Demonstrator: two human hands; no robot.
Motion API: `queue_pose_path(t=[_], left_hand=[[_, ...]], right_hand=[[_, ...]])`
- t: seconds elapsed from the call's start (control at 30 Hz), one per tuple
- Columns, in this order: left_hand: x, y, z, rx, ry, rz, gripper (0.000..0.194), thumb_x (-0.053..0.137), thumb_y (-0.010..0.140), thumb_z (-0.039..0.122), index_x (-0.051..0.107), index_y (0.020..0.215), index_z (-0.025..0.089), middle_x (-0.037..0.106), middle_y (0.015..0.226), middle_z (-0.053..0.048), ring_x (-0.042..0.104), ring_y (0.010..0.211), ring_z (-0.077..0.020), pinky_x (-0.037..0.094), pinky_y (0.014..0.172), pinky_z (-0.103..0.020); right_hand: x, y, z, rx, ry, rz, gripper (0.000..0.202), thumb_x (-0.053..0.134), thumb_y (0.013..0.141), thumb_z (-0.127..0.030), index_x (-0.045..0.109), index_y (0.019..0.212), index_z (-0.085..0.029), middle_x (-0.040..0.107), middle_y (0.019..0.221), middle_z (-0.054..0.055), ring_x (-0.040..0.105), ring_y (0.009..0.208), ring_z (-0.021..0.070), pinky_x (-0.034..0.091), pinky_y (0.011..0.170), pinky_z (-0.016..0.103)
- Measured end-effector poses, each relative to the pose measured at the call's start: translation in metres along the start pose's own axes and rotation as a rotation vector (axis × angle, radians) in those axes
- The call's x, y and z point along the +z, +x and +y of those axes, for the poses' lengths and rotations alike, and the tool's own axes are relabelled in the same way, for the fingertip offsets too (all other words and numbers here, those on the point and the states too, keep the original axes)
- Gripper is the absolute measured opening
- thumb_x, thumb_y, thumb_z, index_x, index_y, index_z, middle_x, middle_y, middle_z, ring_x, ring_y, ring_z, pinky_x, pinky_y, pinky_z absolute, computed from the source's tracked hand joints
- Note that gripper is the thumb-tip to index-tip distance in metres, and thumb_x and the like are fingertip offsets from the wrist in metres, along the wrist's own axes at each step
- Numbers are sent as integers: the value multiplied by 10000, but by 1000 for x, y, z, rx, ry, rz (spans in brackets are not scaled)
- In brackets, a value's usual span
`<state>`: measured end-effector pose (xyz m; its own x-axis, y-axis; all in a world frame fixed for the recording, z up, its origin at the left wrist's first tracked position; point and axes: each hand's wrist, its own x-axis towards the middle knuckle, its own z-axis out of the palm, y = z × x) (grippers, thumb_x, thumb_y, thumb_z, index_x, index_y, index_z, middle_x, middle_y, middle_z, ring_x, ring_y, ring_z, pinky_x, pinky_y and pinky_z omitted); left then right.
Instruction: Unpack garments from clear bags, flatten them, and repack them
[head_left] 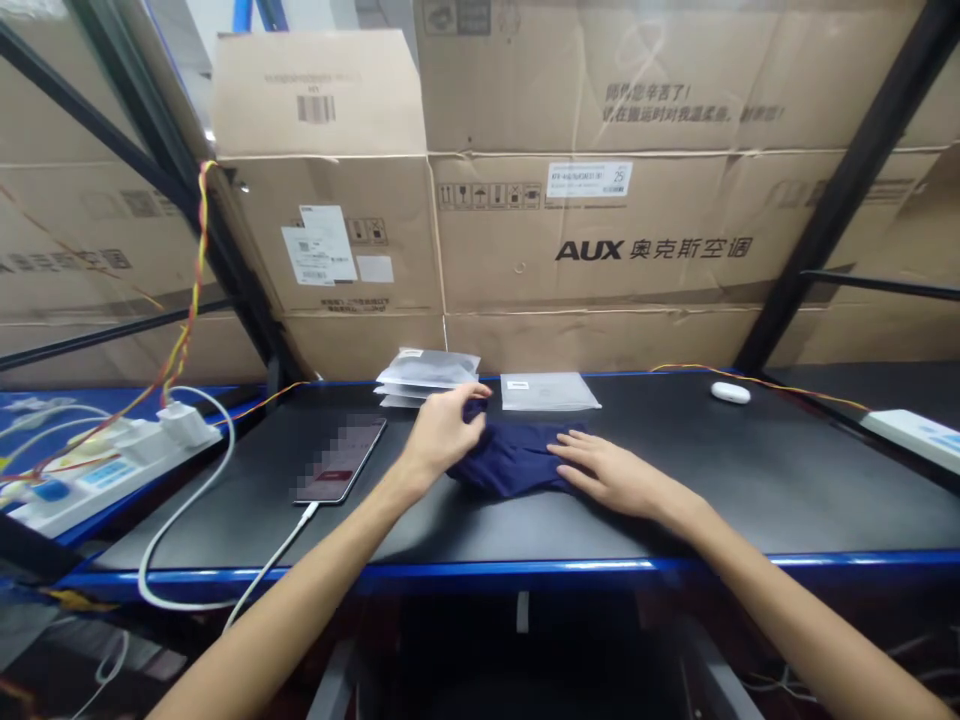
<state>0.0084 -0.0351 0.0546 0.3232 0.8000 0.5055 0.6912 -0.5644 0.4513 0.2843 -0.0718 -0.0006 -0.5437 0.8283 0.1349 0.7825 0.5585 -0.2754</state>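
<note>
Navy cloth lies between the left hand, curled and pinching a bunched edge, and the right hand, fingers loosely spread on top. Looks light and floppy, so I'd grab edges; stacked packets sit just past the left hand.

Cloth on tabletop; phone left; behind, packet stack (single packet to its right); cardboard at back.

Flat black worktop with blue front edge, loaded.
Rumpled navy fabric rested mid-surface; stacked frosted plastic pouches and one separate pale flat pouch lay behind, dark rectangular smartphone left, white oval case right.
</note>
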Motion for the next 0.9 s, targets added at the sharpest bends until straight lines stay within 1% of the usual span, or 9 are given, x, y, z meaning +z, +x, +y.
queue_pose_path(t=[0.1,0.17,0.27,0.37,0.47,0.6,0.73,0.83,0.9], left_hand=[[29,-1,18,134,-11,-111,383,585,806,122,635,1175,212,724,1139,-42,683,1048,-223,520,951,-322],[45,-6,24,212,10,-244,416,588,816,131,617,1221,221,707,1191,-52,667,1090,-235,511,968,-338],[55,-17,25,258,37,-391,339,578,867,201,648,1198,223,713,1183,-66,665,1094,-253,500,979,-367],[45,-25,24,277,-54,-426,336,582,916,353,650,1227,245,703,1218,-47,655,1115,-236,479,1002,-339],[27,-26,19,230,-134,-376,386,539,943,468,630,1259,265,689,1246,-20,644,1126,-211,465,1001,-301],[9,-22,-3,-47,102,-203,443,462,936,584,676,1064,218,726,1080,-69,667,1003,-253,494,878,-341],[4,-22,-21,-336,352,-352,646,377,837,796,657,773,217,721,849,-100,680,826,-326,485,741,-395],[7,-24,-23,-316,360,-447,591,436,809,778,630,748,223,722,849,-96,681,807,-328,469,707,-372],[9,-22,-23,-274,306,-459,459,534,800,672,629,805,222,726,891,-86,680,812,-310,460,685,-343]], right_hand=[[3,0,0,19,45,18,547,378,1002,-519,546,1416,-203,492,1489,94,360,1436,284,274,1202,491],[1,-2,6,46,109,38,548,362,1004,-531,551,1411,-216,453,1518,92,344,1444,276,281,1198,486],[-2,-8,22,94,172,117,549,334,1012,-537,546,1413,-228,422,1541,84,308,1460,267,266,1203,493],[-2,-14,36,117,145,119,548,363,1001,-547,519,1434,-250,424,1542,77,271,1472,281,240,1204,528],[1,-16,40,131,95,33,576,343,1003,-557,480,1464,-241,391,1558,93,232,1481,301,218,1196,566],[6,-14,36,138,57,0,589,267,1025,-521,450,1483,-200,354,1574,120,222,1484,288,210,1197,558],[9,-8,30,131,14,3,588,252,1030,-484,443,1486,-165,357,1569,129,239,1478,275,230,1203,520],[9,-4,23,128,-8,4,591,261,1027,-466,447,1482,-138,366,1562,135,253,1474,270,232,1211,491],[6,-4,19,125,20,4,597,271,1023,-478,453,1479,-139,365,1564,127,254,1474,271,230,1215,480]])
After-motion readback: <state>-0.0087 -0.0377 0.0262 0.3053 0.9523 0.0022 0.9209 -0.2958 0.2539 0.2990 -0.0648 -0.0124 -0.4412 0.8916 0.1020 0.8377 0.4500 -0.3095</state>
